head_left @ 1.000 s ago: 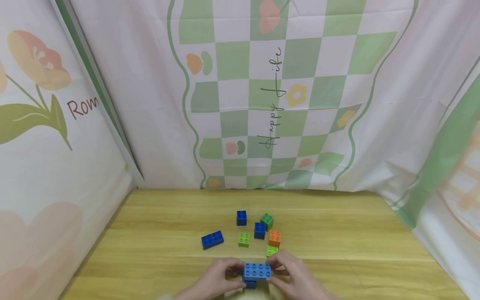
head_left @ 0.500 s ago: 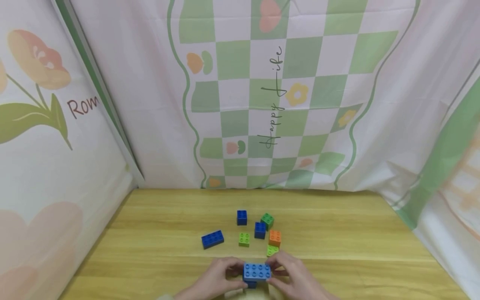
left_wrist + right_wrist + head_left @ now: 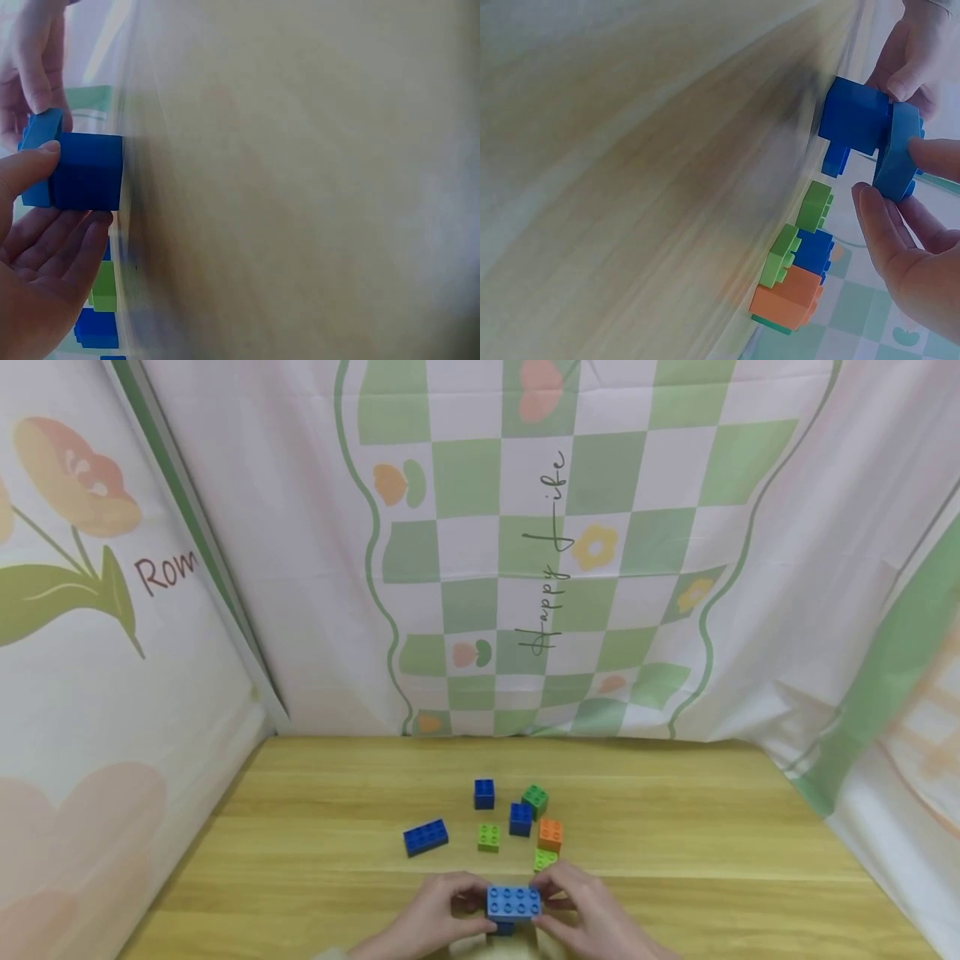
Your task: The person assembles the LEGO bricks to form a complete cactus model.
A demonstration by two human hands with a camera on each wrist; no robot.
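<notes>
Right wrist view exposes dark-blue block [image 3: 855,116], largely hidden in head view, under light-blue brick [image 3: 513,902] pinched by left hand [image 3: 442,910] and right hand [image 3: 587,912], studs-up, lengthwise left-to-right.

- Yellow-brown table [image 3: 300,793], with wood grain crosswise in the head view.
- At the left, set askew: long blue brick [image 3: 425,837].
- Farther back, apart from the others: small blue brick [image 3: 483,794].
- Right of that, turned cornerwise: green brick [image 3: 535,798], with a second small blue brick [image 3: 521,819] just in front.
- Near the middle: lime brick [image 3: 489,837].
- Farther right: orange brick [image 3: 551,834], with a second lime brick [image 3: 545,860] just nearer.
- Nearest: dark blue block [image 3: 88,172], apparently resting on the wood.
</notes>
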